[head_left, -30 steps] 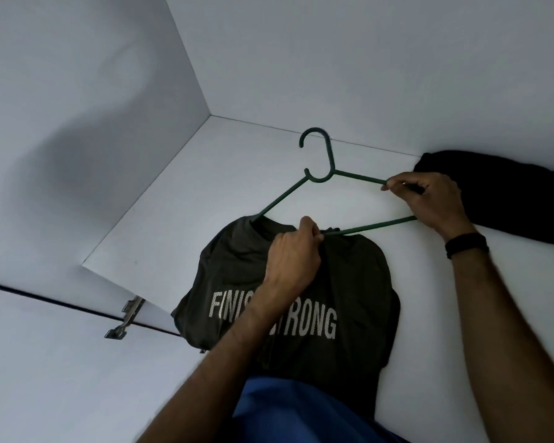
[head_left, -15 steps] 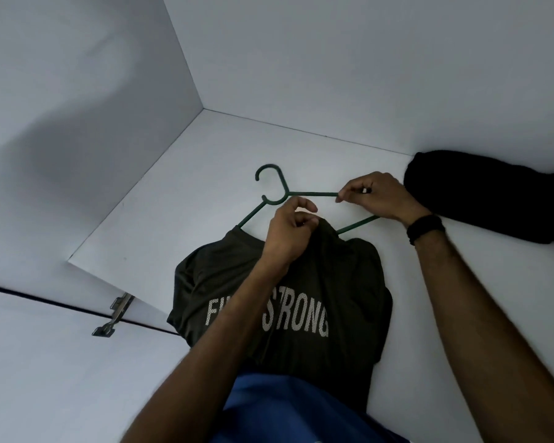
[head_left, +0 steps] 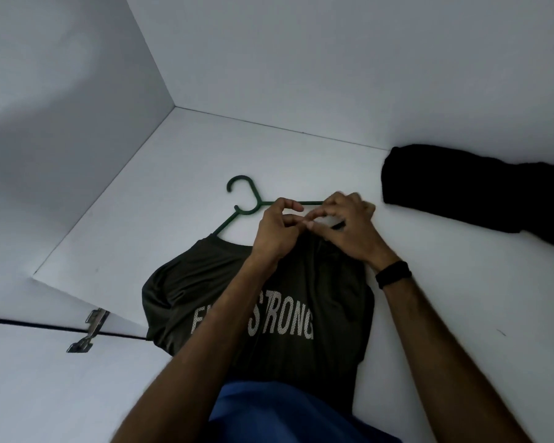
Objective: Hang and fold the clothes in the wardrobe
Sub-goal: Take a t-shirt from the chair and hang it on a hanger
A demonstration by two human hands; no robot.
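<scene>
A dark olive T-shirt [head_left: 333, 302] with white lettering lies on the white wardrobe shelf [head_left: 179, 193]. A green plastic hanger [head_left: 245, 199] lies with its left arm inside the shirt's collar and its hook pointing away. My left hand [head_left: 277, 233] pinches the collar at the middle. My right hand [head_left: 349, 227] is closed over the hanger's right end at the collar's right side. The two hands nearly touch, and the hanger's right arm is mostly hidden under them.
A folded black garment [head_left: 467, 190] lies at the back right of the shelf. White walls close the left and back. A metal hinge [head_left: 88, 330] sits at the shelf's front left edge. Blue fabric [head_left: 278, 410] shows at the bottom.
The hanger has slid down and left, deeper into the collar. My right hand moved left along it and now meets my left hand at the collar.
</scene>
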